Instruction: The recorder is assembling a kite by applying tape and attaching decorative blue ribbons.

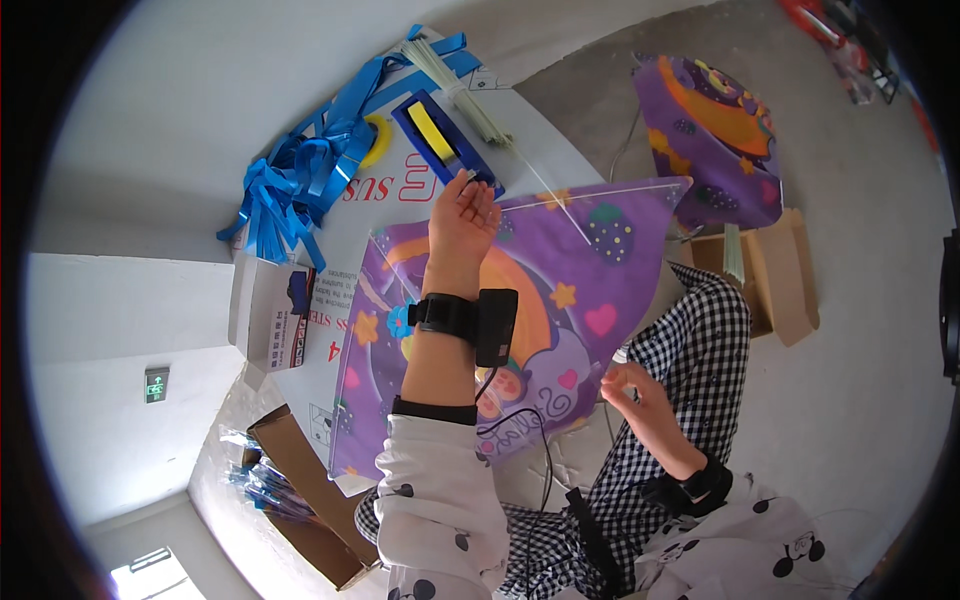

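Observation:
A purple printed kite sheet (600,262) with an orange moon, stars and hearts lies across the table edge and my lap. A thin white rod runs along its far edge, and another (553,193) slants over it. At the far side, my left hand (463,218) has its fingers curled at the near end of a blue tape dispenser (408,122) holding yellow tape; whatever lies between the fingertips is too small to make out. Beside the sheet's right edge, above my checked trousers, my right hand (648,415) has thumb and fingers drawn together. What they pinch is unclear.
Blue ribbons (290,185), a yellow tape roll (376,142) and a bundle of white rods (460,95) lie on the white board (545,135). Right of me are another purple sheet (712,150) and an open carton (790,275). A carton (305,500) of plastic-wrapped items stands lower left.

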`<state>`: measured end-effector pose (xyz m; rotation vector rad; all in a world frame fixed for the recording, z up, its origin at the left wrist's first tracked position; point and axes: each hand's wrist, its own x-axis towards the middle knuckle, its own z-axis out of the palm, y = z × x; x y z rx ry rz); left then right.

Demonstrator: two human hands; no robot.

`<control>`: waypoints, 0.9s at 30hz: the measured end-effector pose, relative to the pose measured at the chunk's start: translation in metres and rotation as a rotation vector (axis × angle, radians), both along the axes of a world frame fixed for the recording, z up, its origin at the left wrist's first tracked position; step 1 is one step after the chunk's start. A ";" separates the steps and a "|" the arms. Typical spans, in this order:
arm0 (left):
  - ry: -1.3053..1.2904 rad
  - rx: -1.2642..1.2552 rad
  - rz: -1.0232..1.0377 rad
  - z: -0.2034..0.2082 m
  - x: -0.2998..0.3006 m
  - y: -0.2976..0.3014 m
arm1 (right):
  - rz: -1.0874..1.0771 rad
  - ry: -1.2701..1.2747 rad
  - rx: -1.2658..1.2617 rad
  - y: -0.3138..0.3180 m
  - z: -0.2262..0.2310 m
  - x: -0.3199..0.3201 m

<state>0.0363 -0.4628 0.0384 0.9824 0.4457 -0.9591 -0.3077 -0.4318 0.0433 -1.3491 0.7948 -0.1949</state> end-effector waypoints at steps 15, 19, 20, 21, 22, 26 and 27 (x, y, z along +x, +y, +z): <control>-0.626 -0.190 0.158 0.068 -0.026 0.094 | 0.256 -0.055 -0.186 -0.025 0.067 -0.014; -0.939 -0.253 0.450 0.149 -0.064 0.267 | 0.605 -0.169 -0.426 -0.034 0.128 0.023; -0.957 -0.273 0.557 0.161 -0.080 0.305 | 0.635 -0.151 -0.425 -0.030 0.140 0.040; -1.005 -0.413 0.468 0.172 -0.089 0.341 | 0.724 -0.219 -0.494 -0.022 0.149 0.059; -1.047 -0.251 0.700 0.172 -0.109 0.369 | 0.820 -0.286 -0.566 -0.012 0.157 0.078; -1.010 -0.216 0.888 0.143 -0.140 0.453 | 1.158 -0.141 -0.364 0.037 0.162 0.174; -0.920 -0.169 1.033 0.130 -0.143 0.468 | 1.204 -0.133 -0.479 0.052 0.156 0.202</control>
